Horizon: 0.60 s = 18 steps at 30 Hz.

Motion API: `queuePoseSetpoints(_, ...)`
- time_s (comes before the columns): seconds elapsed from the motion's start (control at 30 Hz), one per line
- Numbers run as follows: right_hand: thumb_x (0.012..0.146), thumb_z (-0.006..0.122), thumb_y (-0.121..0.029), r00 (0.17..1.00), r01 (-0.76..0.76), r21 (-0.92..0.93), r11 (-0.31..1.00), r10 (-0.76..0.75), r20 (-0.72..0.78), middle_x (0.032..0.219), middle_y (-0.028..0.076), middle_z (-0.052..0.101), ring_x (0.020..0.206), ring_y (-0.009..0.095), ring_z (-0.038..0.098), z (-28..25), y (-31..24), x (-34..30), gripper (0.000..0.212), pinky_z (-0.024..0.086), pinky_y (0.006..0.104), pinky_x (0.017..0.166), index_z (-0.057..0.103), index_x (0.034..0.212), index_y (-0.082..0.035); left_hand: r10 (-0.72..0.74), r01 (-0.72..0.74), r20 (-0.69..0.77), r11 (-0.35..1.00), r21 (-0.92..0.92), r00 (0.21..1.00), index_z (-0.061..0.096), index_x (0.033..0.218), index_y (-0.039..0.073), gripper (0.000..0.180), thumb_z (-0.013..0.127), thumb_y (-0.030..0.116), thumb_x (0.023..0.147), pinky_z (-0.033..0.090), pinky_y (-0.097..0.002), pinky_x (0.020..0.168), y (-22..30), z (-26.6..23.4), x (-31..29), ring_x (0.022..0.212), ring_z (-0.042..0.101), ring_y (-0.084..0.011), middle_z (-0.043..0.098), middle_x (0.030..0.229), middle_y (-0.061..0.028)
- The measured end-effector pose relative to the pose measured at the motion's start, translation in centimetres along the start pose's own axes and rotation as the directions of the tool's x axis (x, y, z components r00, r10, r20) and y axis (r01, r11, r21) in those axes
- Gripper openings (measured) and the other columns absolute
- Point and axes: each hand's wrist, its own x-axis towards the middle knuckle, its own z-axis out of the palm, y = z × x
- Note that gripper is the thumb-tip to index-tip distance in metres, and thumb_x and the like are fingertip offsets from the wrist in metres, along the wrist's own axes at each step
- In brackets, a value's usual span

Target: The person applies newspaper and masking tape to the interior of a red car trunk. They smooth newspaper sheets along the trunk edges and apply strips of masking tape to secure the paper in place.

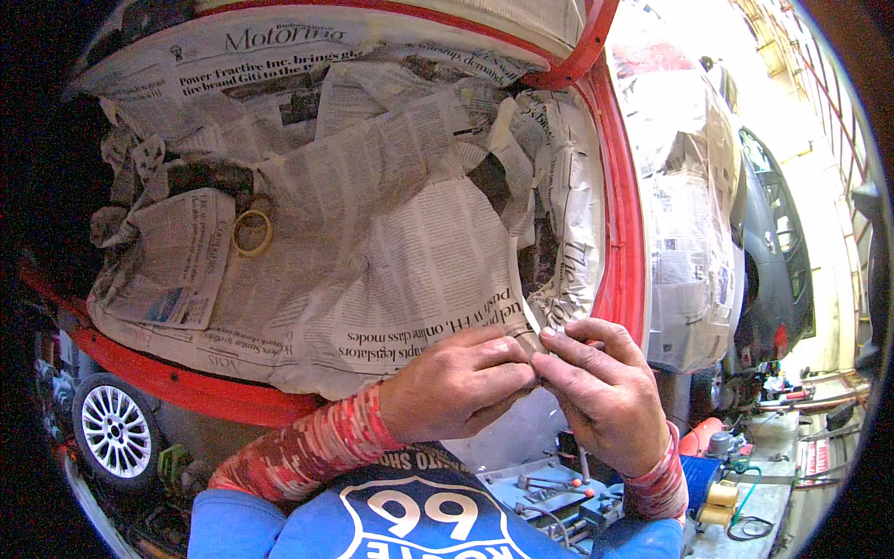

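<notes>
Sheets of newspaper (419, 252) cover the inside of a red-framed car body opening in front of me. At the near right corner of the sheets, my left hand (458, 380) is closed, with its fingertips pinching the paper's edge. Against it, my right hand (603, 391) is also closed, its thumb and fingers on the same newspaper edge. The fingertips of both hands nearly meet, and they partly hide what lies between them. A roll of masking tape (252, 233) lies on the newspaper toward the left.
The red car frame (622, 214) curves around the opening. At the right stands another body covered in newspaper (689, 279), with a dark car (775, 252) beyond. A wheel (115, 430) is at the lower left. A blue tool tray (549, 484) and a workbench (768, 475) are lower right.
</notes>
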Motion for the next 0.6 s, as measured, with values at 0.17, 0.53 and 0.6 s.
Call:
queuePoseSetpoints(0.17,0.076,0.081,-0.005,0.997,0.019,-0.084,0.996,-0.012,0.080,0.135,0.012,0.073,0.119,0.036,0.065,-0.5,-0.3,0.3,0.034,0.056,0.0461,0.100,0.079,0.110,-0.008,-0.100,0.097,0.072,0.994,0.052,0.992,0.071,0.117,0.005,0.036,0.083,0.007,0.082,0.056,-0.0444,0.086,0.6,-0.7,-2.4,0.097,0.067,-0.0328,0.067,0.107,-0.0122)
queuePoseSetpoints(0.53,0.081,0.084,-0.025,0.995,-0.095,-0.155,0.983,0.098,0.010,0.111,0.002,0.080,0.108,0.030,0.065,0.7,-1.5,1.5,0.017,0.049,0.0455,0.083,0.072,0.084,-0.013,-0.191,0.190,-0.015,0.958,0.213,0.982,0.071,0.114,0.006,0.035,0.080,0.008,0.080,0.055,-0.0412,0.081,-0.4,-0.6,-7.6,0.097,0.067,-0.0290,0.064,0.104,-0.0101)
queuePoseSetpoints(0.6,0.079,0.084,-0.023,0.994,-0.101,-0.174,0.980,0.104,0.009,0.107,0.000,0.079,0.107,0.029,0.065,0.6,-1.7,1.7,0.016,0.047,0.0453,0.084,0.073,0.086,-0.014,-0.126,0.110,0.039,0.953,0.282,0.991,0.072,0.114,0.006,0.034,0.077,0.011,0.081,0.055,-0.0402,0.080,-0.4,-0.7,-7.7,0.096,0.066,-0.0277,0.063,0.105,-0.0092)
